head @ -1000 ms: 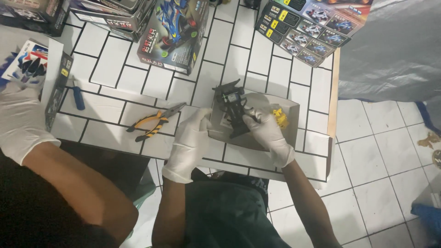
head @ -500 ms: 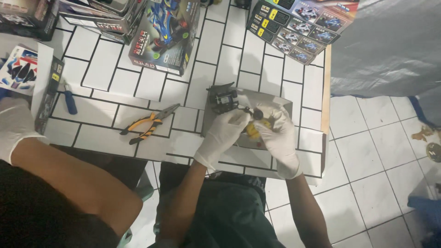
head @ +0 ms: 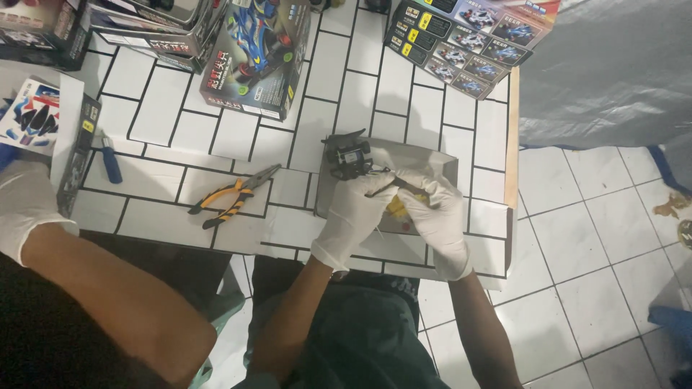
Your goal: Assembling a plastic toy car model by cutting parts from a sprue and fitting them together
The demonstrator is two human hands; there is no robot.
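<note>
Orange-handled pliers (head: 234, 196) lie on the white tiled table (head: 173, 133), left of centre. A blue-handled tool (head: 111, 161) lies farther left. A blue model-car box (head: 256, 54) sits at the far edge, a dark model-car box (head: 461, 39) far right. A grey tarp (head: 613, 72) covers the floor beyond.

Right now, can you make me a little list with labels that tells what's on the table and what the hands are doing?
surface: table covered in white tile pattern
left hand: white glove, at the black toy car chassis
right hand: white glove, close to the left hand, over the open grey box
yellow part: between the hands, partly hidden
pliers: orange and black, lying left of the box
toy car boxes: along the far edge
other person's gloved hand: far left
</note>
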